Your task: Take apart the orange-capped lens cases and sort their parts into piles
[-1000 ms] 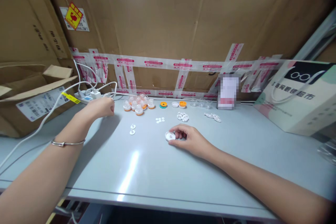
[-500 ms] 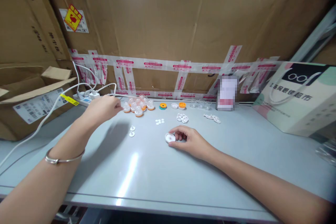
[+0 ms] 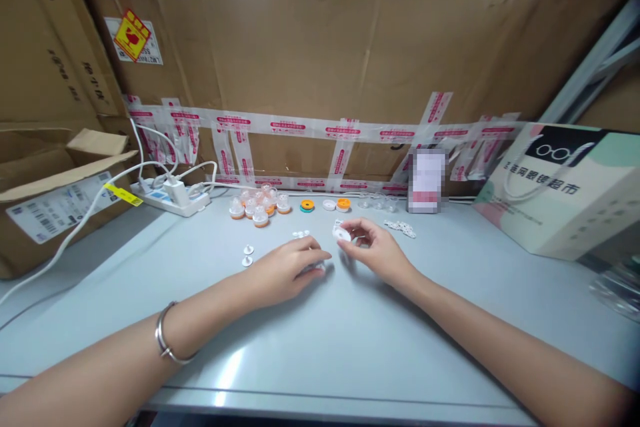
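Cardboard [image 3: 280, 33] stands ahead of my right hand [image 3: 377, 248], which pinches a white disc [image 3: 341, 233]: likely light, stiff; grip its rim. My left hand [image 3: 287, 270] curls, contents unclear.

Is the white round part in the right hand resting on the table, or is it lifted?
Lifted, it seems: the right hand grips the white round part, with a shadow on the table below.

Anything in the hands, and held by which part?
The right hand pinches a white disc by its rim. Something pale shows under the left hand; whether it is held cannot be told.
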Available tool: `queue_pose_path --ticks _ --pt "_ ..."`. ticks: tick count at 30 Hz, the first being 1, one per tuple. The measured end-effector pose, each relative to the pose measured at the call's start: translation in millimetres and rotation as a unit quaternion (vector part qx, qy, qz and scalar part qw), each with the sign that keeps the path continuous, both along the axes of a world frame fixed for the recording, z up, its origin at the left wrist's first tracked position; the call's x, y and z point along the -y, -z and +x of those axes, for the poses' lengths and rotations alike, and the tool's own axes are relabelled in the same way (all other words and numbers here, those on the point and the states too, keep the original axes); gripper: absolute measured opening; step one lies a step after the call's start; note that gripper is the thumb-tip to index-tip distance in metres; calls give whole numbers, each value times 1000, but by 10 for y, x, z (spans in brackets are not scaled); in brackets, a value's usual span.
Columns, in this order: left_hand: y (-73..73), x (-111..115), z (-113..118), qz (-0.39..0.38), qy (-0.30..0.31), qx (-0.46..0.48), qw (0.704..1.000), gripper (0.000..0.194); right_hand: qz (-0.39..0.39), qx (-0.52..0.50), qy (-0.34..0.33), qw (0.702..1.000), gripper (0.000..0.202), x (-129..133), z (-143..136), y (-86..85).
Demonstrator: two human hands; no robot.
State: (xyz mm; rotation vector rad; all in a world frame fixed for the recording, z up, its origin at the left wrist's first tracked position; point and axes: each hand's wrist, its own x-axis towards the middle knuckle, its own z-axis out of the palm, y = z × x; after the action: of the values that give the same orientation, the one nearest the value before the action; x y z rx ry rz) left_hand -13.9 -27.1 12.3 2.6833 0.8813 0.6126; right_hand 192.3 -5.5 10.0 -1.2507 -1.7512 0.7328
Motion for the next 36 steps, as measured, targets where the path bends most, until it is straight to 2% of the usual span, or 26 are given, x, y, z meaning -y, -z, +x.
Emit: queue_pose_path --ticks 6,10,15,21,24,28,31,34,36 --pt "-1 -25 -2 7 6 -49 999 22 51 18 100 994 35 -298 204 -44" --pt "-103 -11 -84 -5 -14 -94 995 19 90 100 107 985 33 -587 270 -151" --pt "-284 1 -325 -28 -34 -154 987 17 60 179 115 975 29 -881 322 -221" --pt "-403 20 -514 -51 -72 -222 971 19 15 222 123 967 29 -875 449 -57" --pt "-424 30 -540 -69 -87 -240 965 19 13 214 114 970 31 -826 457 -42" --pt "-465 33 -576 -86 -115 -265 953 18 43 186 95 977 31 -772 308 -133" --pt "-500 26 -598 -98 -136 -283 944 18 79 186 39 979 25 -779 97 -182" --pt "-512 15 -611 -101 -146 -292 940 17 93 206 -12 974 19 -887 -138 -157" --pt "-503 6 -620 -99 -145 -288 941 17 96 212 -19 972 19 -1010 -278 -115"
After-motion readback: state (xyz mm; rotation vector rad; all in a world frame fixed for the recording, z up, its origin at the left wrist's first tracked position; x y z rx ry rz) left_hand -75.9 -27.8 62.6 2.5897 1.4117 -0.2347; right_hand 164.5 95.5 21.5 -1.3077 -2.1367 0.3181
